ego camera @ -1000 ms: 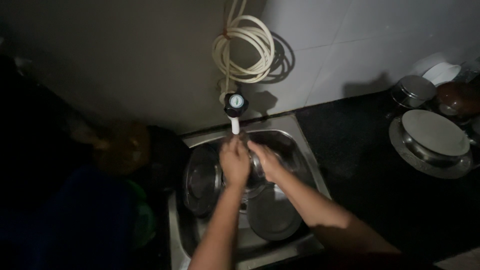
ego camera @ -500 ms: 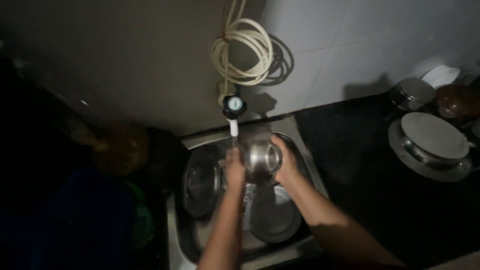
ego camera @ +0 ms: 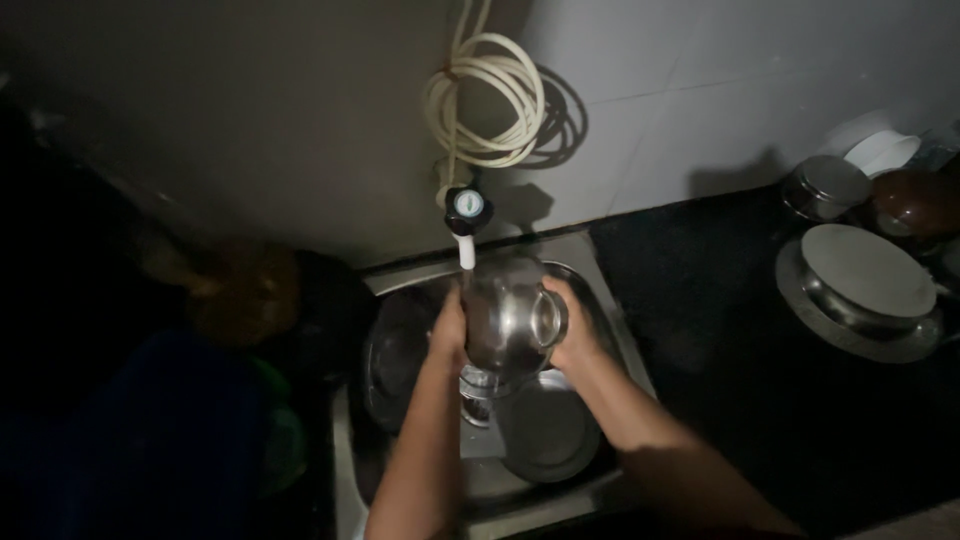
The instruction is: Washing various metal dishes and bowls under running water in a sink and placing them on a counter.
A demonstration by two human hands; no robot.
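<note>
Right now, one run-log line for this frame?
left hand + right hand: gripping round steel pot | under white tap spout | over steel sink

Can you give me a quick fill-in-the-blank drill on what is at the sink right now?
1. Both hands hold a rounded steel pot under the ____.
2. The left hand grips the pot's left side and the right hand its ____ side.
3. A coiled cream hose hangs on the wall ____ the tap.
4. Flat steel plates lie in the steel ____.

Missing words: tap; right; above; sink
</note>
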